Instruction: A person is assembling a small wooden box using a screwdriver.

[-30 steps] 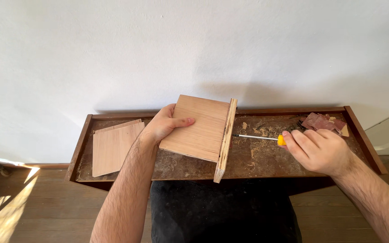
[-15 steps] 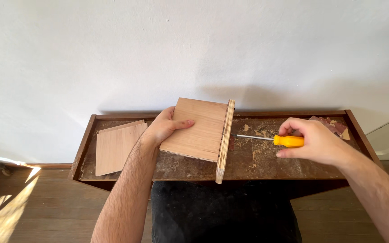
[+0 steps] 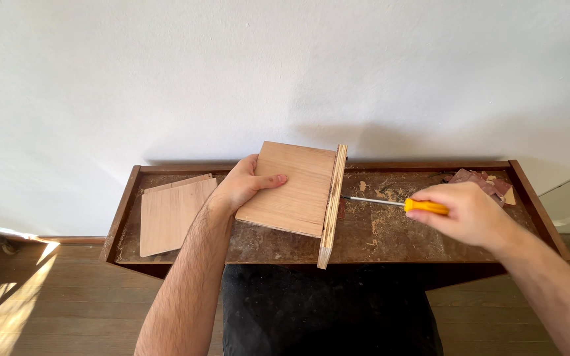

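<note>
**Screwdriver at the board's edge**

The left hand [image 3: 242, 188] grips a plywood piece [image 3: 291, 188] of two joined boards, thumb on its top face, holding it on the workbench [image 3: 126, 198]; the right hand [image 3: 470, 214] is closed round a yellow screwdriver [image 3: 423, 206], whose tip meets the upright board's right face; loose panels [image 3: 173, 212] lie at left; red scraps [image 3: 479, 181] sit far right.

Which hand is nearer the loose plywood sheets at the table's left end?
Left. The left hand grips the joined panels just right of the loose plywood sheets; the right hand holds the screwdriver far across.
</note>
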